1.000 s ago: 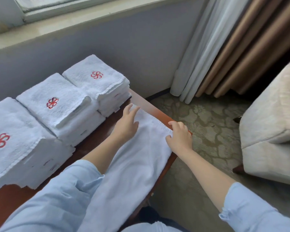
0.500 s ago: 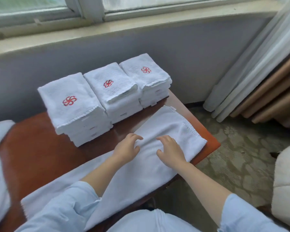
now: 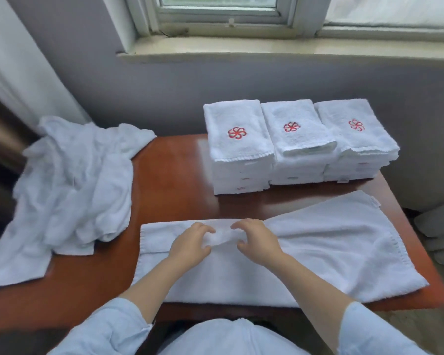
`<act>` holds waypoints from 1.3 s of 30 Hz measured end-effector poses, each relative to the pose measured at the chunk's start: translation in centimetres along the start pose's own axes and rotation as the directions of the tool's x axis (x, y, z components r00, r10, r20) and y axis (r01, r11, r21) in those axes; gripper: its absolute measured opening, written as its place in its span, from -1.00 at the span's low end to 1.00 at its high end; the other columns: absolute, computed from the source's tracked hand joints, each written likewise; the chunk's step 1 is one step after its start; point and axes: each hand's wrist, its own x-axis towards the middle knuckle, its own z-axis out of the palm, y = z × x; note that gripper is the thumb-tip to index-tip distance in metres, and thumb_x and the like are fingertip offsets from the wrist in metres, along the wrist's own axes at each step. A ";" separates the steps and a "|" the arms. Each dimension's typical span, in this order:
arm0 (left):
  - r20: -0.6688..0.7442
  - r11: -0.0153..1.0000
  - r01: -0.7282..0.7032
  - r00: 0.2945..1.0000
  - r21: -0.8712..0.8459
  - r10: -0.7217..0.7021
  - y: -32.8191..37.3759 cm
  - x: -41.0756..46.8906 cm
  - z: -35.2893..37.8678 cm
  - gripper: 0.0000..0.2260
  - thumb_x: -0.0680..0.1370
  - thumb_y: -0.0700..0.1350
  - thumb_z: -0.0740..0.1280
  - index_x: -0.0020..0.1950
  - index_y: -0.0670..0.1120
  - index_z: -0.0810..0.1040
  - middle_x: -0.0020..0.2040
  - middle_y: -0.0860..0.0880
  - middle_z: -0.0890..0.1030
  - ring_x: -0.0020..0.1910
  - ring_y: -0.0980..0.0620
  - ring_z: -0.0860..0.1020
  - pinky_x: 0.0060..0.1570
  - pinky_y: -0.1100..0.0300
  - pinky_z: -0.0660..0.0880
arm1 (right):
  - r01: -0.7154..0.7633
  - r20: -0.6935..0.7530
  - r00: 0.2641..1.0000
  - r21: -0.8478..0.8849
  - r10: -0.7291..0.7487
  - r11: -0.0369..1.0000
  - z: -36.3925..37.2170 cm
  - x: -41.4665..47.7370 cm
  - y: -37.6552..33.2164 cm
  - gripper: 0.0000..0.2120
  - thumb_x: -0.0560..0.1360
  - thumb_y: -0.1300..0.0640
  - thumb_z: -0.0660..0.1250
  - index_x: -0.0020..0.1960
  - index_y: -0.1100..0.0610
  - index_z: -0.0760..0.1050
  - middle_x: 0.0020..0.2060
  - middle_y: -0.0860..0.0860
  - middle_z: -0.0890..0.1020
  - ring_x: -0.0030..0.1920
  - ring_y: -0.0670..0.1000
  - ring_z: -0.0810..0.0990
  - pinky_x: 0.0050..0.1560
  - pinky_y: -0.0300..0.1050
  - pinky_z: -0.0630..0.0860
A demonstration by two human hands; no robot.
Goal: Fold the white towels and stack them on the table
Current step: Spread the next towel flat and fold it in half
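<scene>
Centrally, near the table's (image 3: 169,180) front edge, the white towel (image 3: 331,247) lies flat as a long strip running left to right. The left hand (image 3: 190,244) and right hand (image 3: 258,242) rest close together at its middle, each with fingers curled and pinching a raised ridge of cloth bunched between them. Three stacks of folded towels (image 3: 296,139), each with a red emblem on top, stand side by side at the far right. A heap of unfolded towels (image 3: 72,183) covers the left end.
</scene>
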 end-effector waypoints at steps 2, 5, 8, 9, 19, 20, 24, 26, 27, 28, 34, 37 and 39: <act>0.002 0.998 0.054 0.999 0.022 -0.054 -2.2 -0.9 -0.4 -0.62 0.50 -0.09 0.37 0.31 0.11 0.47 0.32 0.13 0.45 0.28 0.10 0.45 0.15 0.13 0.46 | 0.050 0.041 0.998 -0.046 -0.048 0.998 1.1 1.2 -1.3 -0.58 0.50 0.15 0.29 0.34 -0.06 0.48 0.29 -0.15 0.52 0.34 -0.07 0.37 0.16 -0.18 0.43; 0.007 0.991 0.091 0.996 0.097 -0.092 -4.7 -1.8 -0.9 -0.62 0.48 -0.08 0.38 0.29 0.07 0.48 0.28 0.10 0.44 0.27 0.08 0.42 0.11 0.16 0.45 | 0.071 0.109 0.992 -0.109 -0.059 0.991 2.7 2.3 -2.4 -0.56 0.48 0.22 0.26 0.33 -0.04 0.49 0.23 -0.11 0.55 0.33 -0.04 0.36 0.10 -0.14 0.45; -0.005 0.978 0.069 0.998 0.198 -0.070 -6.4 -2.1 -0.9 -0.67 0.49 -0.07 0.37 0.24 0.05 0.46 0.23 0.09 0.41 0.25 0.06 0.39 0.04 0.21 0.39 | 0.067 0.148 0.988 -0.186 -0.039 0.980 3.9 2.7 -2.6 -0.64 0.45 0.29 0.23 0.18 0.02 0.55 0.14 -0.05 0.53 0.27 0.03 0.38 -0.04 -0.11 0.44; -0.020 0.976 0.062 0.998 0.211 -0.059 -6.7 -2.0 -0.9 -0.71 0.50 -0.08 0.35 0.21 0.05 0.47 0.21 0.09 0.41 0.23 0.06 0.38 0.02 0.21 0.37 | 0.062 0.135 0.990 -0.199 -0.036 0.978 4.1 2.8 -2.5 -0.68 0.46 0.30 0.22 0.13 0.03 0.56 0.11 -0.04 0.52 0.25 0.03 0.38 -0.08 -0.12 0.43; -0.020 0.912 0.000 1.000 0.410 0.009 -7.3 1.7 -4.7 -0.84 0.50 0.00 0.27 0.04 0.05 0.55 -0.02 0.06 0.61 -0.02 0.00 0.55 -0.17 0.13 0.33 | -0.113 -0.052 0.993 -0.151 0.106 0.982 0.1 5.3 -2.1 -0.84 0.41 0.19 0.26 -0.08 0.02 0.57 -0.18 -0.11 0.50 -0.08 0.02 0.53 -0.29 -0.15 0.31; -0.047 0.915 0.011 0.999 0.403 0.009 -7.3 2.2 -5.5 -0.85 0.50 -0.01 0.27 0.04 0.05 0.55 -0.03 0.05 0.62 -0.04 -0.01 0.55 -0.17 0.13 0.35 | -0.129 -0.090 0.989 -0.125 0.118 0.984 -0.5 5.7 -2.3 -0.84 0.41 0.20 0.26 -0.09 0.02 0.57 -0.17 -0.10 0.52 -0.10 0.03 0.54 -0.30 -0.14 0.32; -0.252 0.964 0.080 0.968 0.254 -0.014 -6.5 3.8 -8.0 -0.78 0.55 -0.18 0.23 0.13 0.03 0.55 0.09 0.04 0.60 -0.03 -0.08 0.57 -0.12 0.04 0.48 | -0.152 -0.262 0.954 -0.010 0.145 0.988 -1.8 6.4 -2.8 -0.72 0.46 0.27 0.26 0.11 0.07 0.58 0.07 -0.03 0.59 0.09 0.06 0.53 -0.16 -0.08 0.45; -0.301 0.977 0.076 0.954 0.198 -0.013 -6.2 4.2 -8.4 -0.64 0.53 -0.30 0.20 0.26 0.01 0.52 0.29 0.04 0.52 0.03 -0.13 0.57 -0.06 0.00 0.49 | -0.126 -0.301 0.945 0.020 0.127 0.992 -1.7 6.0 -2.9 -0.68 0.47 0.29 0.28 0.19 0.09 0.57 0.17 -0.02 0.57 0.20 0.06 0.48 -0.10 -0.06 0.47; -0.301 0.977 0.073 0.954 0.199 -0.010 -6.1 4.1 -8.3 -0.59 0.53 -0.32 0.20 0.32 0.00 0.50 0.37 0.04 0.46 0.08 -0.13 0.56 -0.03 0.01 0.49 | -0.098 -0.298 0.949 0.017 0.099 0.995 -1.4 5.6 -2.9 -0.68 0.47 0.28 0.29 0.19 0.09 0.57 0.18 -0.02 0.56 0.23 0.05 0.46 -0.07 -0.06 0.48; -0.292 0.976 0.073 0.956 0.206 -0.010 -6.0 3.9 -8.1 -0.57 0.53 -0.33 0.21 0.35 0.00 0.48 0.41 0.05 0.41 0.12 -0.12 0.55 0.00 0.02 0.49 | -0.070 -0.279 0.958 0.007 0.069 0.998 -1.0 5.1 -2.8 -0.69 0.47 0.27 0.30 0.19 0.08 0.57 0.18 -0.04 0.56 0.24 0.03 0.46 -0.05 -0.07 0.48; 0.013 0.967 0.043 0.999 0.251 -0.048 -7.2 0.9 -4.5 -0.62 0.56 -0.04 0.32 0.37 0.07 0.42 0.31 0.04 0.43 0.29 0.00 0.43 0.16 0.10 0.40 | -0.056 0.098 0.993 -0.031 0.059 0.998 2.9 2.6 -3.1 -0.72 0.52 0.14 0.26 0.20 0.00 0.56 0.03 -0.09 0.59 0.13 -0.02 0.50 -0.05 -0.13 0.46; 0.054 0.940 0.050 0.996 0.338 -0.072 -7.5 -0.6 -3.0 -0.57 0.50 0.04 0.37 0.35 0.06 0.40 0.25 0.02 0.41 0.25 -0.01 0.40 0.21 0.14 0.36 | -0.021 0.128 0.991 -0.164 0.042 0.986 4.6 1.8 -3.6 -0.71 0.53 0.08 0.25 0.24 -0.01 0.52 0.08 -0.05 0.55 0.14 0.01 0.46 -0.06 -0.14 0.39; 0.022 0.918 0.082 0.995 0.387 -0.098 -7.6 -1.1 -2.3 -0.58 0.47 0.09 0.39 0.30 0.06 0.41 0.21 0.03 0.45 0.21 -0.01 0.42 0.23 0.16 0.31 | -0.006 0.130 0.991 -0.221 0.036 0.975 5.1 1.5 -3.7 -0.72 0.52 0.12 0.23 0.22 -0.01 0.48 0.07 -0.04 0.55 0.12 0.04 0.45 -0.05 -0.12 0.37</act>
